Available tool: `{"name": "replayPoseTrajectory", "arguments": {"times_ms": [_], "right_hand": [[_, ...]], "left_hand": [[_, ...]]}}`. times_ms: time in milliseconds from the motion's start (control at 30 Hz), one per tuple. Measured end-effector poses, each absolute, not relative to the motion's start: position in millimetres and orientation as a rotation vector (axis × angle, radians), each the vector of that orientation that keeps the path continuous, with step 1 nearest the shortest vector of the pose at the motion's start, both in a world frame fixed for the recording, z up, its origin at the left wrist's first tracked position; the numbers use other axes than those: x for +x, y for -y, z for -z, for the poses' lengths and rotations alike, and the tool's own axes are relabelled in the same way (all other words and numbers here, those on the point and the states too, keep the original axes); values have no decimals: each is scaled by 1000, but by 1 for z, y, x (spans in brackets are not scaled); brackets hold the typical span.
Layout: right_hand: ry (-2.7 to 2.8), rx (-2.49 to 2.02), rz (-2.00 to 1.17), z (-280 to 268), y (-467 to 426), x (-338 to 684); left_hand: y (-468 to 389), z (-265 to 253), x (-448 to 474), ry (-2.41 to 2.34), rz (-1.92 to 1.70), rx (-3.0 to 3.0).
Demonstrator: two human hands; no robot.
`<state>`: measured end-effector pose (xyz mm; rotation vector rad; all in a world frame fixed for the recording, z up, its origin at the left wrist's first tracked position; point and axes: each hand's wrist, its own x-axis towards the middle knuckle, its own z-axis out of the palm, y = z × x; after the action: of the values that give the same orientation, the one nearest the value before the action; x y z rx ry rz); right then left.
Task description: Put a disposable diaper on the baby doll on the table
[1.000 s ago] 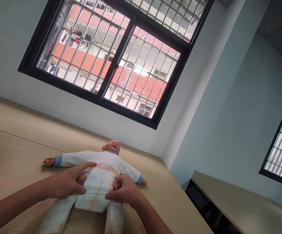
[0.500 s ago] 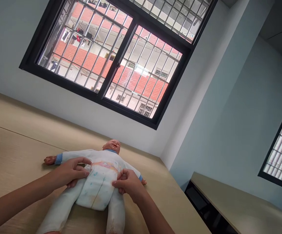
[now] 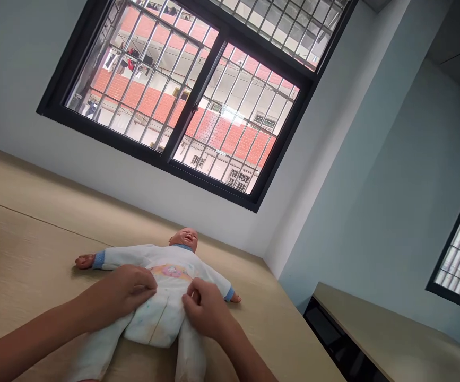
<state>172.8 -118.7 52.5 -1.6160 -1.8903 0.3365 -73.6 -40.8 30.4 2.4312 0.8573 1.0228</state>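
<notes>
A baby doll [image 3: 174, 255] in a white outfit with blue cuffs lies on its back on the table, head toward the wall. Over its hips sits a white diaper [image 3: 156, 323] with a centre line and faint blue marks. My left hand [image 3: 130, 289] is closed at the diaper's upper left edge, fingertips curled inward by the doll's waist. On the opposite side my right hand [image 3: 204, 305] pinches at the upper right edge. The fingers cover both upper corners of the diaper, so what exactly lies between them is partly hidden.
The wooden table [image 3: 26, 254] reaches the wall under a barred window [image 3: 174, 116]. A second table [image 3: 376, 323] with a dark open shelf stands to the right, separated by a gap.
My left hand has moved right and inward over the diaper's upper edge, its fingers now curled closed. My right hand has tightened in nearly the same place. The doll lies as before.
</notes>
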Motion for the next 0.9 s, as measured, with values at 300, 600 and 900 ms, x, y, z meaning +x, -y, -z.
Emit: {"name": "replayPoseTrajectory", "arguments": {"times_ms": [300,600,900], "right_hand": [[1527,-1653,-261,-14,85,224],[1434,-1336,-375,-5,71,193],[1448,-1540,-366,-17,55,178]], "left_hand": [[11,-13,-90,-1182,-1038,2346],[-1,-16,-63,-1068,-1201,2202],[-32,-16,-25,-1176,-1091,2349]]}}
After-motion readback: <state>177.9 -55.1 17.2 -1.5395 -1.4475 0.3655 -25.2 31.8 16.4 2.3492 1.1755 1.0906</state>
